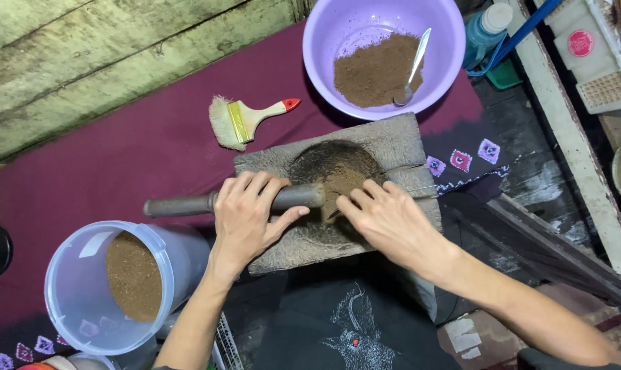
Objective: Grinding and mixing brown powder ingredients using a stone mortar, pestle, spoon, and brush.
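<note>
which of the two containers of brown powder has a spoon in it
The purple bowl at the top, beyond the grinding stone, has the metal spoon resting in its powder. The clear bucket at lower left holds only powder.

Stone slab w/ roller & brown powder

Grey stone grinding slab [392, 147], rough, rectangular, lies flat on maroon cloth w/ dark worn hollow in its middle. Dark cylindrical stone roller [187, 203] lies crosswise on slab, its left end sticking out past the edge. Brown powder [344, 179] heaped in the hollow, right by roller's tip.
</note>
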